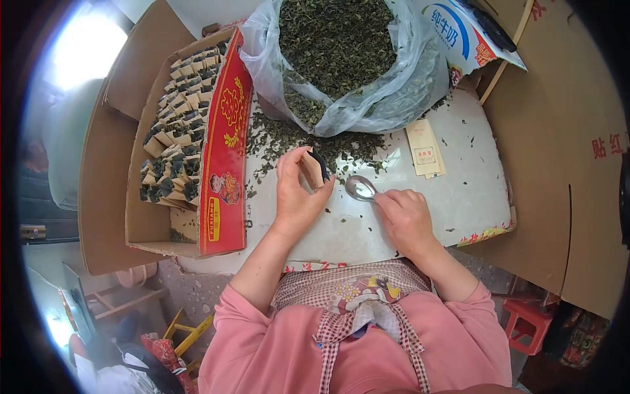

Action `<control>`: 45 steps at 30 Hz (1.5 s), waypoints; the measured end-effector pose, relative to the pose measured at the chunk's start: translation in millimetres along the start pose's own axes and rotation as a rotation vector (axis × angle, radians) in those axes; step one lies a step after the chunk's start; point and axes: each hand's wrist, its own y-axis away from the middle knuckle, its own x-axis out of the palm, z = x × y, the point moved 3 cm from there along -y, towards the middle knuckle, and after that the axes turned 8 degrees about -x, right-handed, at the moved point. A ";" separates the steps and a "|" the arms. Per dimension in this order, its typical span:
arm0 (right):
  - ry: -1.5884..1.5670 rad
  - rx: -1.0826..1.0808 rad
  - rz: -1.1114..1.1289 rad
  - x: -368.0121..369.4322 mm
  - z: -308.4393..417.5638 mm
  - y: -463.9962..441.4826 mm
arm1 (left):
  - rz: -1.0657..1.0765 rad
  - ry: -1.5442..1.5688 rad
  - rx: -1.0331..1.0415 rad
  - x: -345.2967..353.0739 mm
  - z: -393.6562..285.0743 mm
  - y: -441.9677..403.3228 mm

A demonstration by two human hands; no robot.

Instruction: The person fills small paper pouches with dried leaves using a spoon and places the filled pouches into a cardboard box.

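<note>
My left hand (pixel 296 190) is closed around a small tan paper packet (pixel 311 172), held upright with its dark inside showing at the top. In my right hand (pixel 403 217) is a metal spoon (pixel 359 188), its bowl just right of the packet and over the white tabletop (pixel 341 233). Spoon and packet are apart. Beyond both hands stands a large clear plastic bag (pixel 354 121) of dried dark green leaves (pixel 335 46). Loose leaves (pixel 269 141) lie scattered between the bag and my left hand. What the packet holds cannot be made out.
To the left, a red-sided cardboard box (pixel 226 164) holds many filled paper packets (pixel 187 98) in rows. Several flat paper packets (pixel 426 154) lie stacked at the right. A printed milk carton piece (pixel 459 33) sits behind. Tall cardboard (pixel 558 144) borders the right side.
</note>
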 end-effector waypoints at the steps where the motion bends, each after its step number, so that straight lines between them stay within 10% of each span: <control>1: 0.000 -0.010 -0.024 -0.2 -0.8 0.5 | 0.023 0.037 -0.035 2.4 4.0 0.9; 14: -0.189 -0.145 -0.392 -50.8 6.8 -35.2 | 0.026 0.059 0.042 6.8 11.6 3.2; 30: 0.094 -0.527 -0.132 -59.3 26.1 -65.8 | -0.037 -0.218 0.200 6.1 10.7 3.9; 45: -0.565 0.059 0.061 -24.4 -1.8 -86.9 | -0.025 -0.176 0.231 10.3 15.3 3.7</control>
